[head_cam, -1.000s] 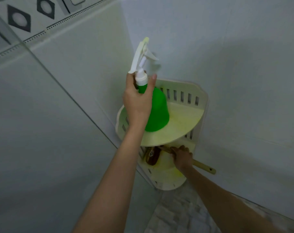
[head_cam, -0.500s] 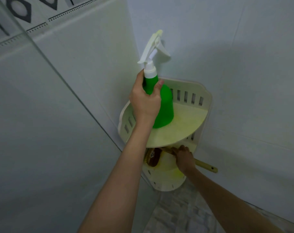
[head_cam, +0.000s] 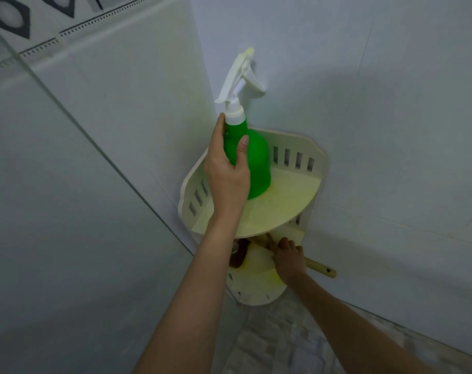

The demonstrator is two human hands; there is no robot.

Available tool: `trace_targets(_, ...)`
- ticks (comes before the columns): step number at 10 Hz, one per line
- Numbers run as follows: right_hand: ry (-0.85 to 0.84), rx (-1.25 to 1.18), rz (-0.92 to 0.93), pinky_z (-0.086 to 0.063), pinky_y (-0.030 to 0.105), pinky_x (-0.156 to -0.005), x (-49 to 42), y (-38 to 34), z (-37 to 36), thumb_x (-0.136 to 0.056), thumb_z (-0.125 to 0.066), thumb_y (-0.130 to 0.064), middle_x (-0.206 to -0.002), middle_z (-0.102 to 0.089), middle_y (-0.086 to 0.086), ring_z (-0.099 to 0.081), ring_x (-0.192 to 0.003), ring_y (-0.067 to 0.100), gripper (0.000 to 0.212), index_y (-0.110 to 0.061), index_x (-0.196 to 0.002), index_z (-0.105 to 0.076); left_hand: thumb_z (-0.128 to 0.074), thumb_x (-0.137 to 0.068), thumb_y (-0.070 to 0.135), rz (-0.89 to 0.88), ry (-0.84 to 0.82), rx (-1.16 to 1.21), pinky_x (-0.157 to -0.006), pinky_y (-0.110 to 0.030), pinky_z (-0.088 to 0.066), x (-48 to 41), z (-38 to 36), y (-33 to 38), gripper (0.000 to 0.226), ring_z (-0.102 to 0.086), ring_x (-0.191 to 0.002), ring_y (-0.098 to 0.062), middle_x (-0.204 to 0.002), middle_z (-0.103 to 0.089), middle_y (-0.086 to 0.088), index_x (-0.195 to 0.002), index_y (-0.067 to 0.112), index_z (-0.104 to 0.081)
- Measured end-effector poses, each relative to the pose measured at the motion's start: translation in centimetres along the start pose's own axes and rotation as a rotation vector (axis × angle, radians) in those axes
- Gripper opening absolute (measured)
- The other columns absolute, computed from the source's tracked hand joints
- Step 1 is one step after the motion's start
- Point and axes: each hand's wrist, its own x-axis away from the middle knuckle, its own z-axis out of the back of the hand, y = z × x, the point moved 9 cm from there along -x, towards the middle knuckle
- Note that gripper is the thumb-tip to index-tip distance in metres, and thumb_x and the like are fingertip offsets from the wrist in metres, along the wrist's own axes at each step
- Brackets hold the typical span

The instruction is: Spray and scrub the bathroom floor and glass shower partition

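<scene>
A green spray bottle with a white trigger head stands on the upper tier of a cream corner shelf. My left hand wraps loosely round the bottle's neck and shoulder, thumb on its front. Below, my right hand grips the wooden handle of a scrub brush that lies on the lower tier. The brush's dark brown head shows under the upper tier. The glass shower partition fills the left side, its edge running diagonally down to the shelf.
White tiled walls meet in the corner behind the shelf. A patterned tile border runs across the top left. Grey mottled floor tiles show below the shelf, between my forearms.
My left hand has set the green bottle down onto the upper tier and slid lower on its neck, fingers loosening. My right hand stays on the brush handle at the lower tier.
</scene>
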Motion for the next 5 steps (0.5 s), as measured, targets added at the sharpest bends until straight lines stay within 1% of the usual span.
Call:
trace_targets(1, -0.037, -0.05, -0.015, -0.024, 0.045, -0.109, 1.2, 0.9, 0.1, -0.101, -0.036, -0.039, -0.152, -0.025, 0.01, -0.031, -0.135, 0.029, 0.067, -0.03, -0.154, 0.003, -0.052, -0.105, 0.027, 0.048, -0.011, -0.036, -0.116, -0.035, -0.039, 2.4, 1.0, -0.2, 0.053, -0.044, -0.14, -0.012, -0.154, -0.047, 0.002, -0.154, 0.012, -0.039)
trace_targets(2, -0.049, -0.1, -0.047, -0.019, 0.045, -0.114, 2.9, 2.3, 1.0, -0.102, -0.033, -0.041, -0.158, -0.018, 0.006, -0.022, -0.143, 0.023, 0.065, -0.03, -0.154, 0.005, -0.047, -0.105, 0.029, 0.072, -0.06, -0.039, -0.118, -0.031, -0.035, 5.1, 2.0, -0.2, 0.052, -0.042, -0.141, -0.012, -0.154, -0.045, 0.001, -0.154, 0.012, -0.039)
trace_targets(3, -0.041, -0.13, -0.049, -0.019, 0.044, -0.115, 5.0, 3.5, 3.4, -0.103, -0.03, -0.04, -0.159, -0.018, 0.004, -0.021, -0.144, 0.021, 0.062, -0.027, -0.154, 0.001, -0.044, -0.105, 0.029, 0.111, -0.112, -0.055, -0.118, -0.018, -0.029, 7.1, 3.0, 0.1, 0.052, -0.041, -0.143, -0.013, -0.156, -0.046, -0.006, -0.153, 0.008, -0.041)
trace_targets(4, -0.026, -0.152, -0.055, -0.024, 0.043, -0.113, 8.1, 5.2, 5.6, -0.102, -0.029, -0.043, -0.158, -0.021, 0.007, -0.028, -0.141, 0.025, 0.06, -0.024, -0.154, -0.007, -0.045, -0.105, 0.026, 0.098, -0.21, -0.071, -0.114, -0.01, -0.027, 8.6, 3.2, 2.2, 0.049, -0.04, -0.138, -0.006, -0.153, -0.049, -0.006, -0.15, 0.007, -0.045)
trace_targets(5, 0.028, -0.199, -0.091, -0.027, 0.043, -0.112, 11.7, 7.4, 8.7, -0.102, -0.031, -0.043, -0.157, -0.024, 0.009, -0.03, -0.14, 0.026, 0.059, -0.022, -0.154, -0.013, -0.048, -0.107, 0.018, 0.106, -0.296, -0.127, -0.113, -0.019, -0.031, 9.2, 2.8, 4.5, 0.042, -0.043, -0.136, -0.01, -0.151, -0.051, -0.01, -0.147, 0.006, -0.049)
